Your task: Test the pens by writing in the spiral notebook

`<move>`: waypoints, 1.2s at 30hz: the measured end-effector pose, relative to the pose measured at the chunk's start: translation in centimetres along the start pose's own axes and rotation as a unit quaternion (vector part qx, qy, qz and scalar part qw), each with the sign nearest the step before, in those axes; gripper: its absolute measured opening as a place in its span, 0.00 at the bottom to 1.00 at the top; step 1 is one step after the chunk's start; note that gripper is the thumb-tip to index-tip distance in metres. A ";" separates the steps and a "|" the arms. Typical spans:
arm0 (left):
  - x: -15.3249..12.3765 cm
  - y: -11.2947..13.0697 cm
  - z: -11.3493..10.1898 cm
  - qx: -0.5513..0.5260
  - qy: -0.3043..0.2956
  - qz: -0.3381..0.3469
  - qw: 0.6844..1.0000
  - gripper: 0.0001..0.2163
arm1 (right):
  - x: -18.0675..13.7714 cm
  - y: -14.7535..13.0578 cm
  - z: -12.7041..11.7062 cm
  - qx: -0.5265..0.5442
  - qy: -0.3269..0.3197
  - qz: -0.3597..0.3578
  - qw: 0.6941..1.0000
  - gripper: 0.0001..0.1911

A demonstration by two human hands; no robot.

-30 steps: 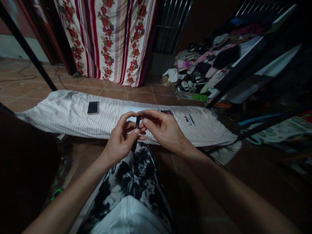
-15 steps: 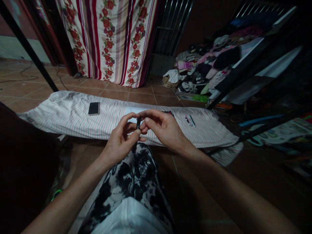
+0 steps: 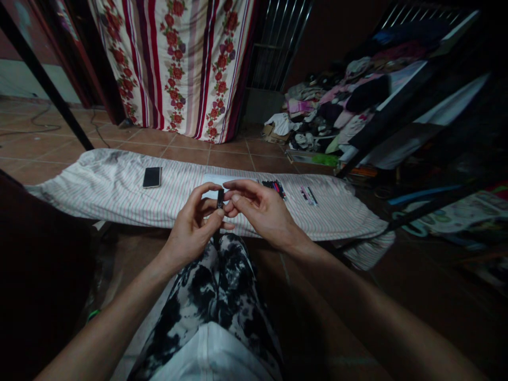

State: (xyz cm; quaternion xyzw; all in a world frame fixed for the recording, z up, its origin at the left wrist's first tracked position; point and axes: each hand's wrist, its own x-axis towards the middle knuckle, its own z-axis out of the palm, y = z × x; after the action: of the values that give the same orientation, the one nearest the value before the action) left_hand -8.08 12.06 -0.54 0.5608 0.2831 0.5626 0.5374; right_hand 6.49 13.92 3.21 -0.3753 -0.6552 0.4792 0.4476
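Between the thumb and index finger of my left hand (image 3: 198,217) is a small black rectangular piece (image 3: 220,198), held upright above my knees. My right hand (image 3: 264,209) is close against its right side, with the fingers curled and the thumb bent in. Whether those fingertips grip anything small is hidden. Behind my hands a pale flat sheet (image 3: 212,178) lies partly covered on the striped cloth (image 3: 178,203). Just past my right hand is a cluster of small dark and coloured pieces (image 3: 275,188). Farther right lie several slim pink and dark pieces (image 3: 308,196).
A dark-screened phone (image 3: 152,177) rests on the cloth at left. Black poles (image 3: 51,79) slant past both ends of the cloth-covered surface. Beyond it hangs a flowered curtain (image 3: 178,69), and a heap of clothes (image 3: 333,106) stands at back right on the tiled floor.
Both hands and the black piece have shifted slightly left. My right index finger has drawn back from the top of the piece, and more of the coloured cluster shows.
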 end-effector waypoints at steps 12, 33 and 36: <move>0.9 -0.7 -1.1 0.017 0.062 -0.024 0.998 0.19 | 0.6 5.3 -3.2 0.023 0.093 0.100 0.990 0.14; 6.7 -4.5 -3.5 0.089 0.115 -0.077 0.986 0.16 | 10.8 20.9 -12.1 -0.212 0.148 0.231 0.938 0.14; 7.1 -5.4 -4.2 0.103 0.127 -0.094 0.982 0.16 | 13.3 22.8 -12.9 -0.292 0.136 0.211 0.923 0.15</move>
State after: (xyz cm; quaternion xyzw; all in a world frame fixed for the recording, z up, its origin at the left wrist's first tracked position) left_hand -8.94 21.24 -4.06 0.5082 0.4572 0.5440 0.4865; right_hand 15.92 35.81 -13.97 -0.6801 -0.6047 0.2945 0.2917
